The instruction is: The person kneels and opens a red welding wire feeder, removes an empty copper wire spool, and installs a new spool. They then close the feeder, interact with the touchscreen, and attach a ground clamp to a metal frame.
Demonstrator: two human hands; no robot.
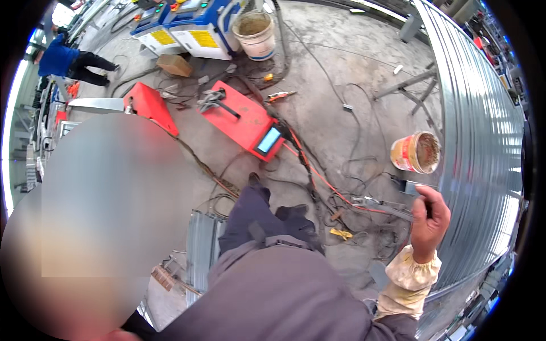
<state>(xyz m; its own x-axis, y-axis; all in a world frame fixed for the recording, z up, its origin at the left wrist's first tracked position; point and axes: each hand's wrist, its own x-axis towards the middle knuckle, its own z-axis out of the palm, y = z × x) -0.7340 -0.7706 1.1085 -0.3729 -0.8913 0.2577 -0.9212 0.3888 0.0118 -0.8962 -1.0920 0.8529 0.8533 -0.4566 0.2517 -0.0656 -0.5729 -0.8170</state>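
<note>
My bare right hand (430, 221) is raised at the right, in front of a stack of ribbed metal sheets (483, 131). Its fingers are loosely curled, with a gap between thumb and forefinger, and I see nothing held in them. A pale, stained sleeve guard (410, 278) covers that forearm. Beyond the thumb, a grey metal clamp-like tool (381, 206) with an orange cable shows near the floor; I cannot tell whether the hand touches it. A large blurred patch covers the left side, and my left hand cannot be made out.
A red machine with a lit screen (239, 116) sits ahead on the floor, cables trailing around it. A second red box (151, 108), a white bucket (254, 42) and blue-white machines (199, 28) stand farther back. A stained bucket (406, 152) is at right. Someone in blue (60, 59) is far left.
</note>
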